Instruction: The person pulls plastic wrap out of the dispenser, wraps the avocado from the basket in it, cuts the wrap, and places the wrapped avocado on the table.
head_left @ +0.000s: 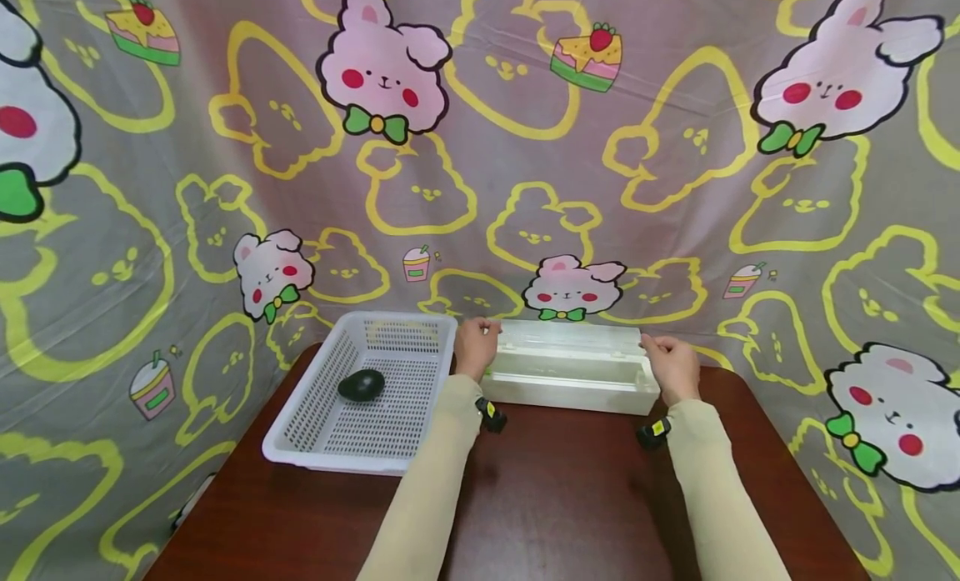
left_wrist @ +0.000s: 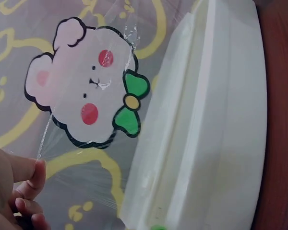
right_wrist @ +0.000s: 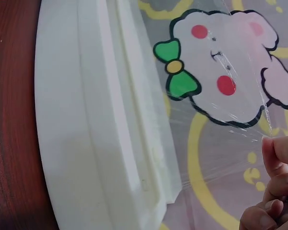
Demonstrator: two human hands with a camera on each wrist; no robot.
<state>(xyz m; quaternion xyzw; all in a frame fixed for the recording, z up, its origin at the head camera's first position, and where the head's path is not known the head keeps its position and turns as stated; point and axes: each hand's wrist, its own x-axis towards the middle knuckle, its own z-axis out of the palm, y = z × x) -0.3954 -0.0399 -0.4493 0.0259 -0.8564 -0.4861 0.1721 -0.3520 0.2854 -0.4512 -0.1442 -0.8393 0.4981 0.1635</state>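
A clear sheet of cling film stretches up from a long white dispenser box at the back of the table. My left hand pinches the film's left corner between thumb and finger. At the opposite corner, my right hand pinches the same edge. In the left wrist view, the film is taut with creases running to the fingertips. The right wrist view likewise shows film drawn to a point at my thumb and finger, beside the box.
Left of the box stands a white perforated basket holding a dark green, avocado-like oval. Both sit on a reddish-brown table. A patterned cloth hangs close behind and on both sides.
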